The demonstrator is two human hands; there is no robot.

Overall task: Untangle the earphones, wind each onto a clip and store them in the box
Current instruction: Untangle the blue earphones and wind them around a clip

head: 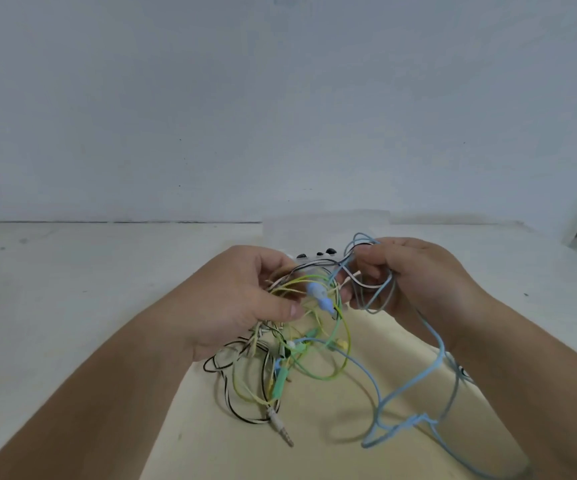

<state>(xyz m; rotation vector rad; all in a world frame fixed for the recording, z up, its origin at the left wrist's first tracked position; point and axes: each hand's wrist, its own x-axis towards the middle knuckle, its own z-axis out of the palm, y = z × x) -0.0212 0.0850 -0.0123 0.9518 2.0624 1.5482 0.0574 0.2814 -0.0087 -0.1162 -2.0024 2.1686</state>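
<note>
Blue cable (441, 348) lies closest in the head view, the only 1 given. It trails from the right hand (418, 275) down over the cream mat (315, 452), where it crosses itself in a small snarl. Beside it a jack plug (282, 427) rests on the mat at the end of a black-and-white cable (218, 386).

Both hands are raised above the mat. The left hand (242, 299) has thumb and fingers curled round the tangle (297, 341), and the 2 blue earbuds (320, 297) hang just off its thumb. The right hand's fingers pinch the blue cable together with a black-and-white strand, and several blue loops are wound about those fingers. Green cable (348, 341) threads through the middle of the tangle.

Behind the hands stands the translucent box (325, 226) on the table (72, 271). Small dark pieces (330, 251) in front of it may be the clips, but they are too small to tell.

As I judge it, the main risk is drawing the hands apart now. That would cinch the crossings near the earbuds rather than free them and would strain the thin joints there. The loops round the right fingers could also lock tight, and the low snarl may close into a true knot.
</note>
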